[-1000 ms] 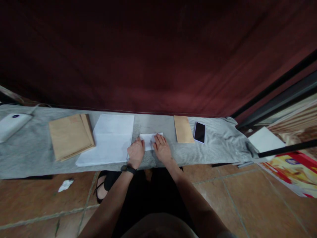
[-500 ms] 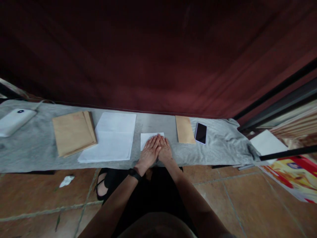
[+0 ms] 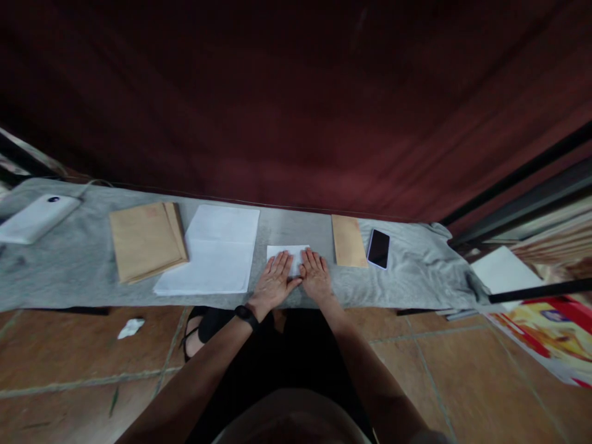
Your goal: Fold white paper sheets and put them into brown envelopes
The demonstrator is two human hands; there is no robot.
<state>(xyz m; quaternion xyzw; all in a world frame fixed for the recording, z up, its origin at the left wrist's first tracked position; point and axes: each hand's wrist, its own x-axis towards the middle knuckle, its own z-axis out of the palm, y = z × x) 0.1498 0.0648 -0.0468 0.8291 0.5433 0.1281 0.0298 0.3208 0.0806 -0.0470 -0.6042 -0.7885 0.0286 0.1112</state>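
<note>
A small folded white paper lies flat on the grey cloth in front of me. My left hand rests palm down on its left part, fingers stretched out. On its right part lies my right hand, also flat, with the fingers pointing away from me. A strip of paper shows between the two hands; the near edge is mostly hidden under them. To the left is a stack of larger white sheets with a crease across the top one. A single brown envelope lies to the right.
Brown envelopes are stacked at the left, overlapping the white sheets. Farther left lies a white device with a cable. A phone sits right of the single envelope. A dark red panel rises behind the cloth-covered surface.
My hands have moved apart from the middle of the paper, the left one to the left and the right one to the right. The view has shifted slightly.
</note>
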